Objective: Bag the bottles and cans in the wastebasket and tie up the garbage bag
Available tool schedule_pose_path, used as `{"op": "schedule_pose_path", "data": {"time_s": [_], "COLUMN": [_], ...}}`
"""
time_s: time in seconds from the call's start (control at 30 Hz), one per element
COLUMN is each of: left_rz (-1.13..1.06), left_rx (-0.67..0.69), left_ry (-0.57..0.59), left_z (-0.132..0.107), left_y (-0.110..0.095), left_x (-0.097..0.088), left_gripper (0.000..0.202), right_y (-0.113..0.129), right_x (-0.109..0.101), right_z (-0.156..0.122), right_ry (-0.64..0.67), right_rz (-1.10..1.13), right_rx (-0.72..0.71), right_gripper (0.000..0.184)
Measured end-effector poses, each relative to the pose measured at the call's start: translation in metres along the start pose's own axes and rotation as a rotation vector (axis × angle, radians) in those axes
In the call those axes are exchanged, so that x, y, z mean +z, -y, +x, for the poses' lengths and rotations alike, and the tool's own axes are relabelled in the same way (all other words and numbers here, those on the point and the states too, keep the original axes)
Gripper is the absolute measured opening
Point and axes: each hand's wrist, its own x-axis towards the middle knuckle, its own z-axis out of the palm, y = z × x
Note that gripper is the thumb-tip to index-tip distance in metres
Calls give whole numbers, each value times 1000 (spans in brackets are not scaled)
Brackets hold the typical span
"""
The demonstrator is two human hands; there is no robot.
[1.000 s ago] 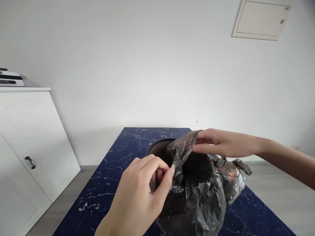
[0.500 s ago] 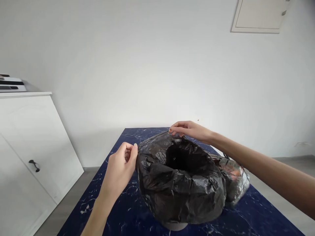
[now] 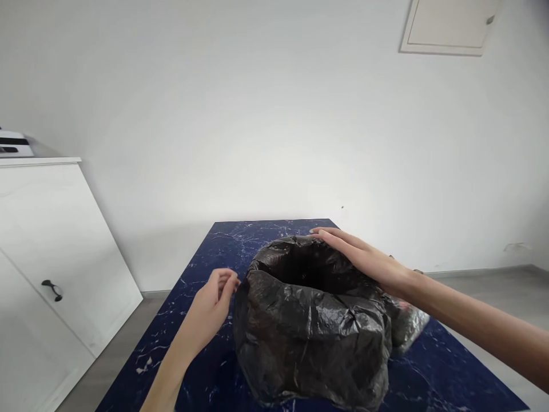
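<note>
A black garbage bag (image 3: 313,343) stands on the table, folded outward over a round container whose walls it hides. Its dark mouth faces up toward me. At the bag's left edge, my left hand (image 3: 214,300) is closed, thumb against curled fingers, pinching the thin plastic. My right hand (image 3: 360,257) lies along the far right side of the rim, fingers stretched out and fairly flat against the plastic. Behind the bag on the right, partly covered by it and my forearm, is a clear crinkled plastic package (image 3: 409,327) with something reddish inside.
The blue marble-patterned table (image 3: 244,237) reaches toward a white wall (image 3: 266,114). To the left stands a white cabinet (image 3: 51,229) with a black handle and a white-and-black device (image 3: 15,144) on top. A wall panel (image 3: 448,26) is at upper right.
The far rim, stretched up between both hands before, now lies down around the container's mouth. My right hand went from pinching the edge to resting flat on it. The bag's front hangs lower.
</note>
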Motion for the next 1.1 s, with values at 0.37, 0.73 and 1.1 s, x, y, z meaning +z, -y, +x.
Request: {"op": "schedule_pose_path", "data": {"time_s": [0.37,0.73,1.1], "left_rz": [19,-80,-226], "left_rx": [614,508,49], "left_ry": [42,-67,-324], "left_z": [-38,-23,-24], "left_y": [-35,3,44], "left_x": [27,44,46], "left_gripper": [118,131,63], "right_y": [-16,-13,-106], "right_x": [1,20,-44], "right_z": [-43,-5,109], "right_ry": [8,-309,-649], "right_rz": [393,435,245], "right_rx": [280,181,14], "right_gripper": [77,73,69]}}
